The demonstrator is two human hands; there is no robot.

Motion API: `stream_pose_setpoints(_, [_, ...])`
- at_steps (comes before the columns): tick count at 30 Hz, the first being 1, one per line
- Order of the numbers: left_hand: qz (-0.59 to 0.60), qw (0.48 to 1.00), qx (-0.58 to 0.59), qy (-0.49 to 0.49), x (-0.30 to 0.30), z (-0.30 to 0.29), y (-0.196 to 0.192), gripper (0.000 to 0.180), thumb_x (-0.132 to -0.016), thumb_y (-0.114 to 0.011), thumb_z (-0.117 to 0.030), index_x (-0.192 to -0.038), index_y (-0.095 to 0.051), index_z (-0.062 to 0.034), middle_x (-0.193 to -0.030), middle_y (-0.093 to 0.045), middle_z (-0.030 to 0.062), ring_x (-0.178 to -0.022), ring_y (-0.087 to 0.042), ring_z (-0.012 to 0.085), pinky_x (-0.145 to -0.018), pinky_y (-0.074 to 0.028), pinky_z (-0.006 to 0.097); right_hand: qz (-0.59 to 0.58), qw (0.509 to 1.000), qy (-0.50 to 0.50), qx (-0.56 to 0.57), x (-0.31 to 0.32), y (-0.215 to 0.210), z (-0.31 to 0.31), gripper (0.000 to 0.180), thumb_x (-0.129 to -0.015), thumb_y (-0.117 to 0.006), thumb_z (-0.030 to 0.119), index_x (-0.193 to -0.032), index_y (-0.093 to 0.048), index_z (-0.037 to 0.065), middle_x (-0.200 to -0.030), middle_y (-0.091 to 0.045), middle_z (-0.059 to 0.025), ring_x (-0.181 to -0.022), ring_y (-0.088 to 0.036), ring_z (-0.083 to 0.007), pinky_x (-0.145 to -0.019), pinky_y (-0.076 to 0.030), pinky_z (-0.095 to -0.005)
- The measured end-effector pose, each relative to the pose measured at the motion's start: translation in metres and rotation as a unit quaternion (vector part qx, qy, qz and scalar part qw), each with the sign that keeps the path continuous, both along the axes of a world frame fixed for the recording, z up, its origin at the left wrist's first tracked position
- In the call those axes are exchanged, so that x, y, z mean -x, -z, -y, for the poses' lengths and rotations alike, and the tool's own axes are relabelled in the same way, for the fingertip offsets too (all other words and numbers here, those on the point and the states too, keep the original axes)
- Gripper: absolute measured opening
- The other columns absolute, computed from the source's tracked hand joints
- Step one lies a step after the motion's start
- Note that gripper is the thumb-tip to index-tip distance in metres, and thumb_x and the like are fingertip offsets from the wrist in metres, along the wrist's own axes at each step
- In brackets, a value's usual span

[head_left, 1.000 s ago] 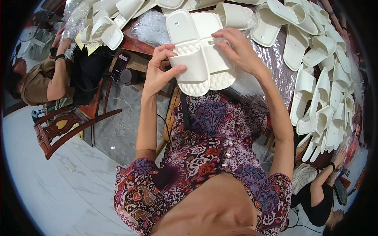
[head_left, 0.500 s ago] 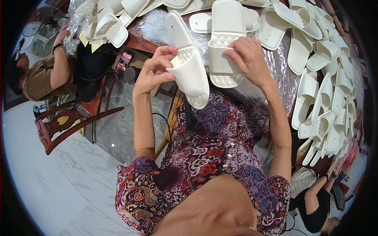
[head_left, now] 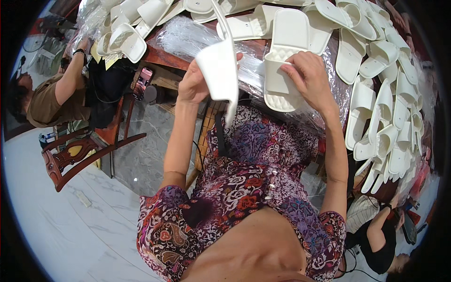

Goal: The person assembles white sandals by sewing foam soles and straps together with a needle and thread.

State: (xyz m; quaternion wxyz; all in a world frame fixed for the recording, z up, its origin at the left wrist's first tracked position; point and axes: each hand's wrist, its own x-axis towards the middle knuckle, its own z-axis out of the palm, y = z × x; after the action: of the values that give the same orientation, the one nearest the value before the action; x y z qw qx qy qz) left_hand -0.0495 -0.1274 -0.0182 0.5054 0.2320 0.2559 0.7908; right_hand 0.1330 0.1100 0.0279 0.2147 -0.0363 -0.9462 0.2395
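Observation:
My left hand grips a white slide slipper by its strap and holds it on edge, sole turned to the right. My right hand holds a second white slipper flat, strap up, its heel toward me over the table's near edge. The two slippers are apart, a hand's width between them. Clear plastic bags lie on the wooden table under both slippers.
Several more white slippers cover the table at the back and right. A person in a brown shirt sits at the left beside a wooden chair. Another person in black sits at the lower right. The floor is pale marble.
The two slippers were held together, stacked; now they are separated. My left hand has turned its slipper on edge, while my right hand holds the other one flat.

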Motion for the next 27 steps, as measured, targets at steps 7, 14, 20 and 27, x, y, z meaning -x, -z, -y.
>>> stream_pose_setpoints(7, [0.257,0.963,-0.078,0.021,-0.018,-0.022,-0.012,0.108,-0.083,-0.046,-0.077,-0.152,-0.022,0.0019,-0.149,-0.033,0.0314,-0.135,-0.031,0.057,-0.11,-0.035,0.062,0.006,0.999,0.036,-0.027,-0.015,-0.011,-0.008,0.023,-0.091,-0.065,0.025,-0.088,-0.062,0.003,-0.081,-0.059,-0.009,-0.083,-0.056,-0.0279,-0.082,-0.04,-0.0392])
stream_pose_setpoints(14, [0.314,0.949,-0.009,0.032,-0.028,-0.024,-0.004,0.103,-0.084,-0.043,-0.08,-0.154,-0.024,-0.0061,-0.149,-0.035,0.0281,-0.133,-0.035,0.0553,-0.104,-0.039,0.068,0.026,0.993,0.088,0.072,-0.03,-0.01,-0.021,0.023,-0.092,-0.064,0.025,-0.088,-0.064,0.002,-0.081,-0.058,-0.0102,-0.08,-0.055,-0.0285,-0.079,-0.04,-0.0384])
stream_pose_setpoints(20, [0.187,0.978,0.057,0.07,-0.033,-0.023,-0.001,0.096,-0.084,-0.054,-0.062,-0.151,-0.026,0.0004,-0.145,-0.039,0.0315,-0.127,-0.046,0.0522,-0.106,-0.043,0.058,0.008,0.984,0.135,0.116,-0.041,-0.01,-0.023,0.026,-0.092,-0.065,0.026,-0.087,-0.065,0.0,-0.076,-0.058,-0.0114,-0.07,-0.054,-0.0286,-0.069,-0.042,-0.0375])
stream_pose_setpoints(27, [-0.172,0.971,0.152,0.064,0.031,-0.037,-0.041,0.061,-0.073,-0.07,-0.009,-0.13,-0.054,0.0072,-0.134,-0.056,0.0234,-0.124,-0.057,0.0269,-0.1,-0.05,0.041,0.01,0.937,0.277,0.213,-0.063,-0.03,-0.015,0.028,-0.091,-0.068,0.029,-0.092,-0.068,0.001,-0.08,-0.066,-0.009,-0.065,-0.059,-0.0185,-0.062,-0.046,-0.031])
